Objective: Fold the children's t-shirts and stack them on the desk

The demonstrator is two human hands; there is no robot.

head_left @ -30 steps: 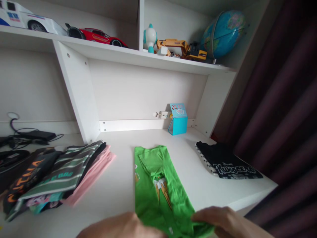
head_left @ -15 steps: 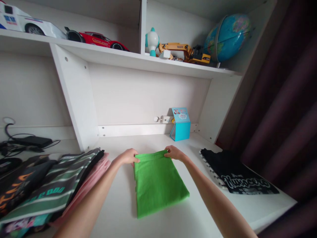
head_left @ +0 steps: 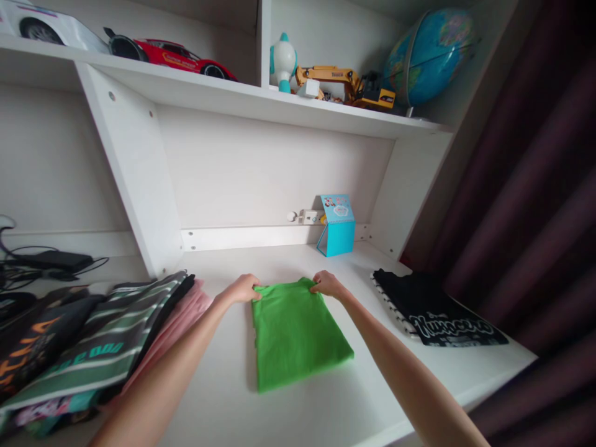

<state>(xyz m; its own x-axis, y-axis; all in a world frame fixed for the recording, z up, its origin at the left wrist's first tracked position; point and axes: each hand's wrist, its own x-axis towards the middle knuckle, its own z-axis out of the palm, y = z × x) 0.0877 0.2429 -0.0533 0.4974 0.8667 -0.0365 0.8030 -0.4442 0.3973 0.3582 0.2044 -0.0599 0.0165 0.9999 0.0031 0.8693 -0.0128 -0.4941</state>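
Note:
A folded green garment (head_left: 300,338), probably a T-shirt, lies on the white desk between my arms. Its far left corner is pinched in my left hand (head_left: 244,288). My right hand (head_left: 326,284) grips the far right corner between thumb and fingers. The far edge sags a little between the two hands, while the near part rests flat on the desktop. Whatever layers lie beneath the top fold are mostly hidden.
Folded clothes, including a striped green shirt (head_left: 102,347) and a pink one (head_left: 172,329), are piled at left. A black shirt (head_left: 442,310) lies at right. Behind stands a blue desk calendar (head_left: 339,233). Overhead, a shelf (head_left: 233,93) bears toys and a globe (head_left: 431,59).
The view has shifted slightly, so the shelf sits higher in the picture. Both hands keep hold of the green garment's far corners, and its far edge now looks slacker.

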